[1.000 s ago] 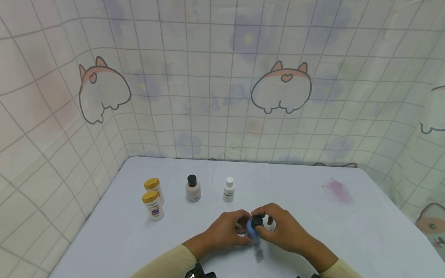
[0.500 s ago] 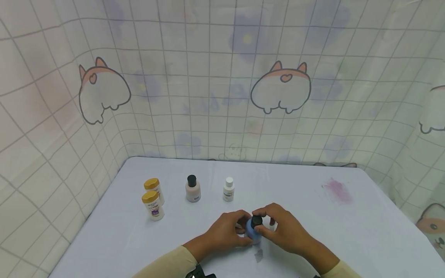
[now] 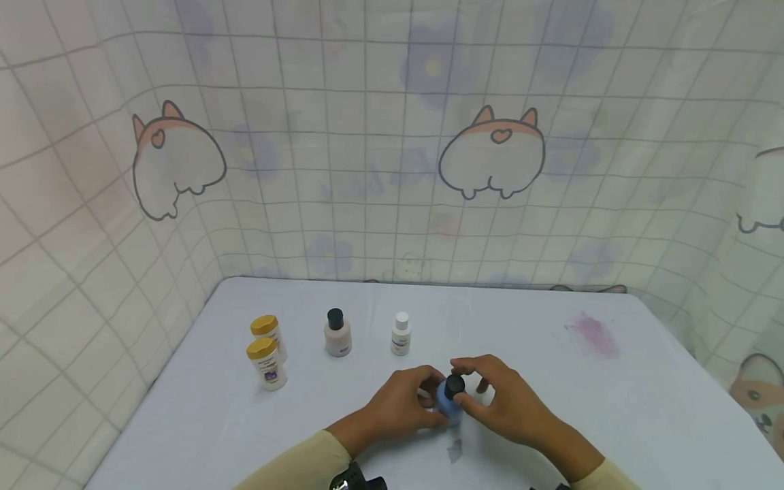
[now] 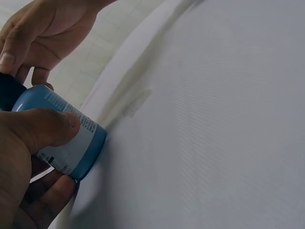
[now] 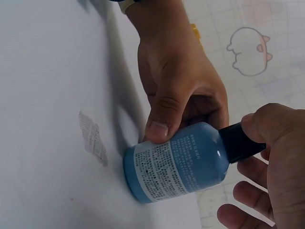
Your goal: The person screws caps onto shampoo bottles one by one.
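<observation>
A blue bottle [image 5: 190, 164] with a printed label and a black cap [image 5: 238, 143] stands on the white table, tilted slightly. The left hand [image 3: 401, 406] grips its body, the thumb [image 4: 52, 128] across the label and the other fingers partly hidden behind. At the cap is the right hand [image 3: 505, 401], its thumb [image 5: 267, 121] against the side and its index finger curled around the far side. The right hand's remaining fingers are loosely bent, away from the bottle. The cap sits on the bottle's neck.
Two white bottles with yellow lids, one in front [image 3: 267, 365] and one behind [image 3: 266, 327], stand at the left. A pale bottle with a black cap [image 3: 337, 335] and a small white bottle [image 3: 401, 335] are farther back. A pink stain [image 3: 593, 333] marks the table's right side.
The bottle and its cap have shifted very slightly to the right. The right hand's index finger has risen a little relative to the cap. The head view has turned slightly.
</observation>
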Action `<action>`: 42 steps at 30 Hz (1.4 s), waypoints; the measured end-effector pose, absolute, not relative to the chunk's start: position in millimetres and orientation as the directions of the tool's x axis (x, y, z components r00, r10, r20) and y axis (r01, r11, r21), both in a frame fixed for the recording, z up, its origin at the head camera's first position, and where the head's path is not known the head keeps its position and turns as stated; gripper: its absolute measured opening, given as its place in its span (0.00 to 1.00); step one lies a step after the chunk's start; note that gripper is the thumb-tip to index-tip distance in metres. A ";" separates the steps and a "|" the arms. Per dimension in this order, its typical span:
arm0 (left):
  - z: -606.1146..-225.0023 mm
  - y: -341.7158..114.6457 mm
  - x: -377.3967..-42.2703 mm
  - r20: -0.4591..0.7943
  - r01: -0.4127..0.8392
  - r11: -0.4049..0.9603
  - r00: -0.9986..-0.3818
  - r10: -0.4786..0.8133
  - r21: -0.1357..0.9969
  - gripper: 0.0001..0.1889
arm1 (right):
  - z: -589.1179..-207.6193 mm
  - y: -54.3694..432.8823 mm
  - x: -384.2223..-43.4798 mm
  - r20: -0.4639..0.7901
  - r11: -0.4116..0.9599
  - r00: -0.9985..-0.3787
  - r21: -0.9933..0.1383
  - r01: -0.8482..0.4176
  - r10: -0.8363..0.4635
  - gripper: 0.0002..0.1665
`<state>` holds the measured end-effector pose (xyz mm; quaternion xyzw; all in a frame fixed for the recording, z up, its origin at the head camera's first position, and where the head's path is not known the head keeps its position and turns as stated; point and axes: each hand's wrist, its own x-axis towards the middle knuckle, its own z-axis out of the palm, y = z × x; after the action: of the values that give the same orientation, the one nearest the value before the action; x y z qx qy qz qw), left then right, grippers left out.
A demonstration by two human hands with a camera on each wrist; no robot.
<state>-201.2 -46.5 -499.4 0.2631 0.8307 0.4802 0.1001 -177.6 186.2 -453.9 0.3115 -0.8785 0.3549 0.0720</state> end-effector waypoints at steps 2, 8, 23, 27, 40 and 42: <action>-500.0 -45.3 -202.9 0.097 0.348 0.392 -0.840 0.534 0.852 0.27 | -454.9 187.5 -177.7 0.356 0.557 -0.800 -0.580 -0.595 -0.483 0.33; -500.9 -41.4 -209.0 0.134 0.360 0.369 -0.847 0.514 0.857 0.27 | -457.2 194.1 -179.3 0.374 0.557 -0.810 -0.591 -0.583 -0.452 0.43; -495.7 -24.1 -223.1 0.152 0.356 0.424 -0.883 0.443 0.833 0.25 | -456.8 210.1 -178.9 0.306 0.619 -0.873 -0.618 -0.485 -0.379 0.39; -494.2 -21.5 -225.8 0.143 0.332 0.427 -0.898 0.417 0.841 0.25 | -457.4 211.3 -179.3 0.282 0.630 -0.889 -0.629 -0.456 -0.362 0.39; -495.2 -16.3 -231.7 0.146 0.308 0.461 -0.924 0.355 0.832 0.25 | -463.0 219.0 -182.7 0.288 0.620 -0.897 -0.650 -0.439 -0.334 0.37; -495.4 -15.8 -233.2 0.149 0.303 0.463 -0.929 0.339 0.833 0.25 | -463.3 220.4 -183.5 0.282 0.614 -0.902 -0.661 -0.430 -0.328 0.36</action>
<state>-233.2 -15.8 -495.4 0.1878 0.8550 0.4830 0.0187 -183.5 220.4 -463.3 0.2115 -0.8960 0.3847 0.0666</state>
